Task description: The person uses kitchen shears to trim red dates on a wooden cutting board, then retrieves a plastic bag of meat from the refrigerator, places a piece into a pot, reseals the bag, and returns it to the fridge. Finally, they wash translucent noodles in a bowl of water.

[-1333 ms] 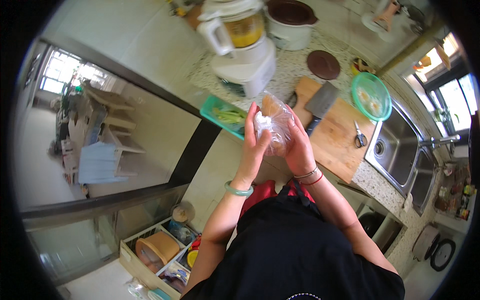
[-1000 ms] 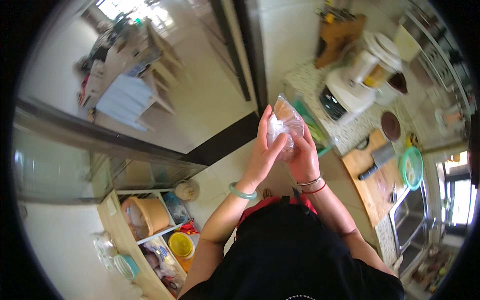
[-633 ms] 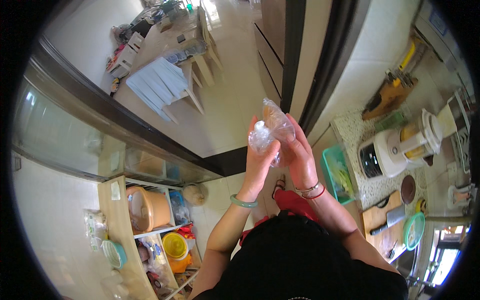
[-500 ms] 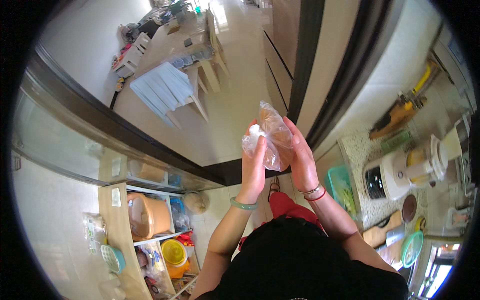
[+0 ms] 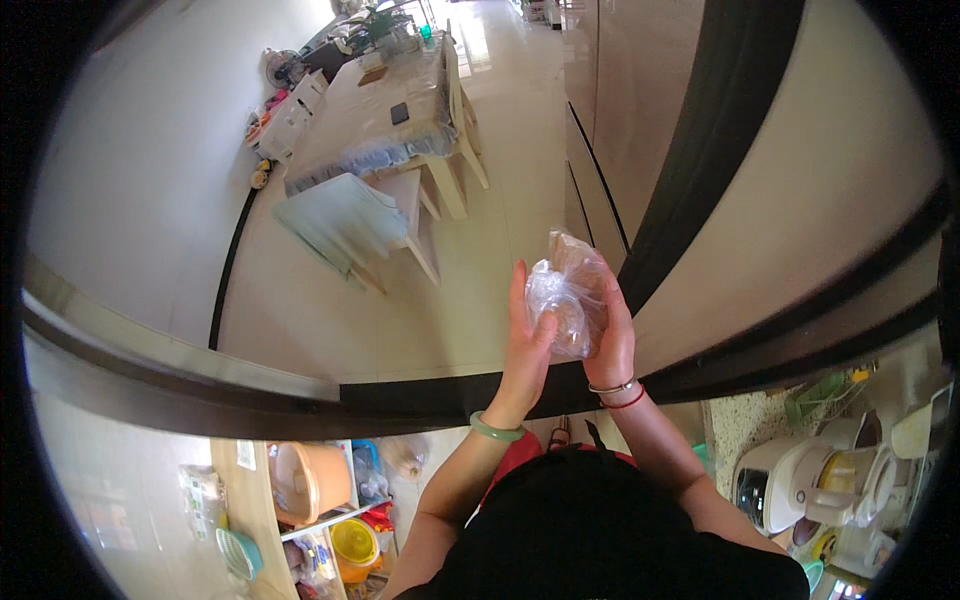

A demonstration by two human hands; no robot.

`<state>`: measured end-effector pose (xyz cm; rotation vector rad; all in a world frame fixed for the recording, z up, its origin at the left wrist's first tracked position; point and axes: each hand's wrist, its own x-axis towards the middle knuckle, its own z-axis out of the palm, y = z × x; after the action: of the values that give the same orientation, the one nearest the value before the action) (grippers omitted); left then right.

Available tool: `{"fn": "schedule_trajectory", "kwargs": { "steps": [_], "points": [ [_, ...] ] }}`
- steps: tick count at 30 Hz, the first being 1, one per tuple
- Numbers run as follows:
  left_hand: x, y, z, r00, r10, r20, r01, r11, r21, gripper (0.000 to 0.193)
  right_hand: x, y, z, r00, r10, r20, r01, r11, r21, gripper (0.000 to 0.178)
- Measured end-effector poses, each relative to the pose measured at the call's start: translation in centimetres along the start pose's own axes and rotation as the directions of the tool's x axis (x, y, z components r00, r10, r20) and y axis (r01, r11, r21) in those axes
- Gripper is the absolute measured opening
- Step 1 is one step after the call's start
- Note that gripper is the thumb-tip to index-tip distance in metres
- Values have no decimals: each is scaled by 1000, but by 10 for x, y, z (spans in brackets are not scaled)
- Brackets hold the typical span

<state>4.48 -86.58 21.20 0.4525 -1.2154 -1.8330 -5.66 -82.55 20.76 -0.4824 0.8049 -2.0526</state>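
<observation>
A clear plastic bag [image 5: 572, 295] is held between my two hands, in front of my body. Its film is crumpled and gathered near the middle, and I cannot make out what is inside. My left hand [image 5: 530, 330], with a green bangle at the wrist, presses the bag's left side with the thumb in front. On the other side my right hand [image 5: 612, 325] cups the bag, its fingers partly hidden behind the film. A metal bracelet and a red string circle my right wrist.
Past a dark door track [image 5: 440, 398] stands a covered dining table [image 5: 360, 120] with a cloth-draped chair [image 5: 345, 225]. Shelves [image 5: 245, 500] with an orange tub [image 5: 310, 482] are at lower left. A white blender [image 5: 800, 475] sits on the speckled counter at right.
My view has turned and moved closer to the doorway, so the table looks nearer and the counter lower. Both hands still hold the bag, which has turned slightly.
</observation>
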Motion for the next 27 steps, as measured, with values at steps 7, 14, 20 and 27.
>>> {"fn": "schedule_trajectory", "kwargs": {
  "steps": [7,14,20,27],
  "points": [
    [82,-18,-14,998,-62,10,61,990,130,62,62,12,4,995,-101,-10,98,983,-156,60],
    [167,-27,-37,980,-173,97,183,977,-111,59,147,30,0,990,-142,-3,137,958,-254,64],
    [268,-26,-80,933,-298,201,352,874,-335,50,236,52,24,962,-261,-77,223,918,-328,58],
    [360,-29,-100,882,-382,276,459,830,-318,48,314,59,34,922,-338,-190,269,910,-316,55]
  ]
}}
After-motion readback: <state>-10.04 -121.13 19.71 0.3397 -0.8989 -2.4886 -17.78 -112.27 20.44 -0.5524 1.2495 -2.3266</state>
